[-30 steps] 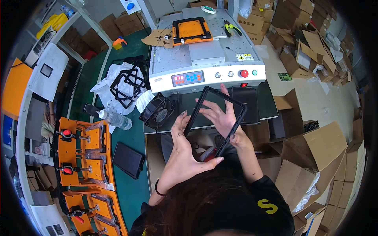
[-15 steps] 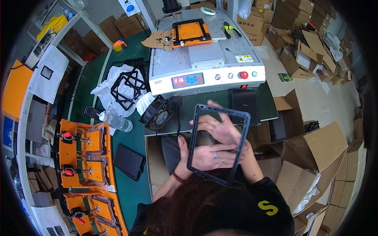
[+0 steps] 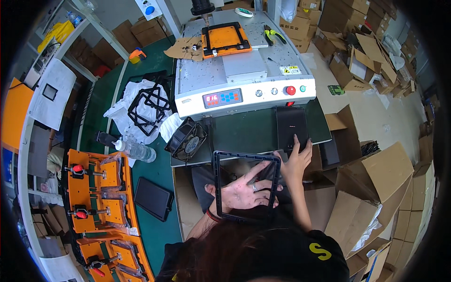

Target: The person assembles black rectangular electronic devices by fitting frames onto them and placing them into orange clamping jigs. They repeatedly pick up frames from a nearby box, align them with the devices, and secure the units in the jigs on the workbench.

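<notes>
Moved since earlier: black frame sits lower and farther left; right hand has left the frame opening and is now out at the black flat case.
Left hand: clamped on the frame from behind, palm seen through the opening, thumb outside the left bar, fingertips past the right bar; ring on one finger.
Right hand: fingers apart and extended, fingertips at the near part of the case; thumb beside the frame's upper right corner, contact cannot tell.
Hands: near each other, not clasped.
Frame position: raised above the lap, in front of the near edge of the green surface.
Case position: on the surface, right end, below the white machine.
Machine top: orange fixture with black frame in it, green-handled cutters to its right.
Left of machine: dark fan, tangled black frames on white cloth, clear bottle.
Lower left: black panel lying beside orange clamp jigs.
Right floor: opened cardboard boxes.
</notes>
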